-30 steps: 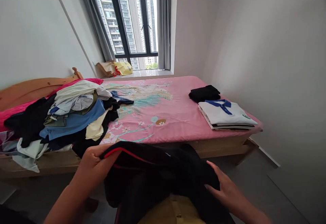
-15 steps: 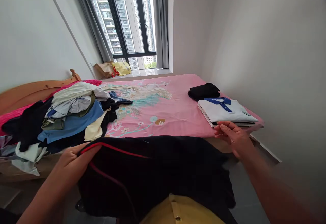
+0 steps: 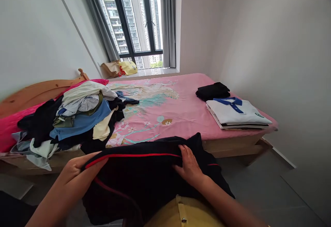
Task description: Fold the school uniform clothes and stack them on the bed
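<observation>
A black garment with red piping [image 3: 144, 178] hangs in front of me at the near side of the bed, its kind unclear. My left hand [image 3: 80, 172] is closed round its left end, where the red piping runs over the fingers. My right hand [image 3: 188, 165] grips the cloth further along the same piped edge, thumb below and fingers over the top. Right of that hand, a loose part of the garment droops down with a short red line on it. Part of the lower cloth is hidden behind my yellow top [image 3: 186, 213].
A heap of rumpled clothes [image 3: 80, 116] lies on the left of the pink bed [image 3: 144, 116]. At the right stand a stack of folded white shirts [image 3: 238, 113] and a folded black garment [image 3: 213, 91]. Bags [image 3: 128, 67] rest on the windowsill.
My right hand has moved left from beside the white shirts and taken hold of the black garment's edge. The piped edge is now pulled straighter. The view has shifted slightly.
</observation>
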Tool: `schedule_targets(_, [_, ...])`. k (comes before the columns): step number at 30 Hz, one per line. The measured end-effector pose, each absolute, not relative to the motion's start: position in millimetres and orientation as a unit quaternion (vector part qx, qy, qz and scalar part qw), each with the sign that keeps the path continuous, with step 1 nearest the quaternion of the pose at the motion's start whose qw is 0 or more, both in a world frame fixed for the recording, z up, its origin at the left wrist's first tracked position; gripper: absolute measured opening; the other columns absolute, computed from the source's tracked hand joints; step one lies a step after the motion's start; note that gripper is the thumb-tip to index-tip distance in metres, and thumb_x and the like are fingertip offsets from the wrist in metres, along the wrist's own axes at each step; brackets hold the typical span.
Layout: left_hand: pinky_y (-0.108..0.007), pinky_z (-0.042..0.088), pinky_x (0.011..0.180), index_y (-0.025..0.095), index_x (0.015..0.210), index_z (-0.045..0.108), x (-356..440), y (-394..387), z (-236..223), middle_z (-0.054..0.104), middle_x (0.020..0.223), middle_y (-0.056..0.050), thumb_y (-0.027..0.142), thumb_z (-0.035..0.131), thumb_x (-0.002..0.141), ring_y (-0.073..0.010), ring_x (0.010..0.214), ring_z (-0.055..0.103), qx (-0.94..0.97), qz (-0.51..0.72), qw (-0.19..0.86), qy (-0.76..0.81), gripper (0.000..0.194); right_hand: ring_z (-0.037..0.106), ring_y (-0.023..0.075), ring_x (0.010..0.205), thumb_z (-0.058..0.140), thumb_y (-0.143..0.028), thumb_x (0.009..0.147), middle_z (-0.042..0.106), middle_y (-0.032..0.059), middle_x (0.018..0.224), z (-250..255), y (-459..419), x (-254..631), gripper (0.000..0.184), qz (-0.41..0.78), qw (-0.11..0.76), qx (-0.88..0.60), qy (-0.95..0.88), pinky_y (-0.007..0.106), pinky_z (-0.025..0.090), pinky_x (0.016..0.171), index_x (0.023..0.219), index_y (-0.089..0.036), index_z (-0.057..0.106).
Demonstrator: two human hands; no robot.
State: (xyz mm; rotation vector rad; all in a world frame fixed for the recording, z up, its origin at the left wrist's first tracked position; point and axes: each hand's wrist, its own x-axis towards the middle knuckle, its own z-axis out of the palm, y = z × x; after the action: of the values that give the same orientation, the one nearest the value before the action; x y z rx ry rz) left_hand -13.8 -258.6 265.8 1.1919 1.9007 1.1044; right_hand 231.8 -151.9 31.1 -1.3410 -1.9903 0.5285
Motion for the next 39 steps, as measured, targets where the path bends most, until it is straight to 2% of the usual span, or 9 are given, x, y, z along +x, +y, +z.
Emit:
schedule_targets(5, [-0.021, 0.04, 0.046, 0.022, 0.079, 0.072, -20, -267, 262, 0.06, 0.055, 0.006, 0.054, 0.068, 0.058, -0.0147, 0.054, 0.052, 0.455, 0.417, 0.309, 0.724, 0.038, 0.039, 0.0282, 0.123, 0.059, -0.033, 0.073, 0.045, 0.0128, 0.127, 23, -134, 247, 0.061, 0.194, 0.37, -0.51, -0.752, 0.048, 0.033, 0.104, 0.129, -0.018, 0.04])
schedule_targets(10, [-0.02, 0.04, 0.044, 0.023, 0.077, 0.072, -22, -272, 260, 0.061, 0.053, 0.007, 0.057, 0.066, 0.058, -0.0143, 0.052, 0.051, 0.462, 0.424, 0.272, 0.73, 0.038, 0.046, 0.0264, 0.116, 0.051, -0.025, 0.074, 0.055, 0.0095, 0.117, 27, -123, 261, 0.035, 0.237, 0.426, -0.497, -0.719, 0.047, 0.033, 0.102, 0.108, -0.02, 0.059])
schedule_targets(14, [-0.021, 0.045, 0.051, 0.021, 0.075, 0.072, -41, -259, 256, 0.065, 0.06, 0.006, 0.055, 0.068, 0.056, -0.0172, 0.062, 0.057, 0.479, 0.405, 0.253, 0.736, 0.039, 0.061, 0.0208, 0.078, 0.049, -0.042, 0.079, 0.065, 0.0027, 0.081, 62, -108, 281, 0.032, 0.476, 0.442, -0.47, -0.598, 0.036, 0.049, 0.076, 0.093, -0.017, 0.064])
schedule_targets(20, [-0.02, 0.045, 0.057, 0.017, 0.085, 0.07, -77, -217, 214, 0.065, 0.06, 0.005, 0.055, 0.066, 0.063, -0.0164, 0.065, 0.059, 0.458, 0.373, 0.325, 0.738, 0.044, 0.057, 0.0117, 0.053, 0.069, -0.04, 0.067, 0.064, -0.0028, 0.062, 175, -97, 330, 0.025, 0.632, 0.448, -0.403, -0.487, 0.02, 0.043, 0.05, 0.078, -0.018, 0.064])
schedule_targets(24, [-0.028, 0.049, 0.076, 0.02, 0.11, 0.064, -50, -203, 180, 0.069, 0.098, -0.004, 0.052, 0.064, 0.069, -0.0243, 0.092, 0.062, 0.614, 0.253, 0.393, 0.636, 0.052, 0.05, 0.0089, 0.042, 0.07, -0.039, 0.067, 0.058, -0.0026, 0.05, 229, -110, 330, 0.025, 0.661, 0.391, -0.382, -0.515, 0.018, 0.035, 0.039, 0.063, -0.016, 0.061])
schedule_targets(27, [-0.036, 0.037, 0.1, 0.027, 0.137, 0.038, -1, -196, 175, 0.048, 0.136, -0.006, 0.044, 0.069, 0.068, -0.0269, 0.123, 0.043, 0.707, 0.251, 0.378, 0.542, 0.078, 0.05, 0.0082, 0.043, 0.069, -0.039, 0.068, 0.058, -0.0019, 0.053, 247, -122, 311, 0.025, 0.684, 0.311, -0.362, -0.551, 0.017, 0.035, 0.04, 0.066, -0.015, 0.063])
schedule_targets(29, [-0.037, 0.032, 0.104, 0.025, 0.139, 0.035, 35, -189, 178, 0.043, 0.139, -0.006, 0.041, 0.072, 0.065, -0.0272, 0.126, 0.039, 0.729, 0.28, 0.393, 0.485, 0.084, 0.051, 0.0077, 0.047, 0.069, -0.038, 0.068, 0.059, -0.0016, 0.057, 253, -126, 300, 0.024, 0.695, 0.269, -0.335, -0.576, 0.017, 0.038, 0.044, 0.069, -0.015, 0.063])
schedule_targets(33, [-0.034, 0.047, 0.086, 0.018, 0.12, 0.057, 88, -180, 183, 0.066, 0.107, -0.007, 0.041, 0.061, 0.078, -0.0233, 0.097, 0.06, 0.635, 0.351, 0.538, 0.43, 0.049, 0.051, 0.0082, 0.051, 0.065, -0.042, 0.071, 0.058, -0.0027, 0.062, 246, -111, 302, 0.027, 0.617, 0.288, -0.351, -0.643, 0.018, 0.038, 0.048, 0.076, -0.016, 0.062])
schedule_targets(39, [-0.028, 0.051, 0.071, 0.014, 0.108, 0.062, 94, -180, 185, 0.07, 0.094, -0.008, 0.035, 0.062, 0.077, -0.0193, 0.079, 0.067, 0.383, 0.374, 0.725, 0.433, 0.037, 0.058, 0.0176, 0.077, 0.063, -0.037, 0.073, 0.063, 0.0029, 0.082, 199, -94, 327, 0.021, 0.228, 0.41, -0.504, -0.725, 0.028, 0.044, 0.069, 0.083, -0.018, 0.063])
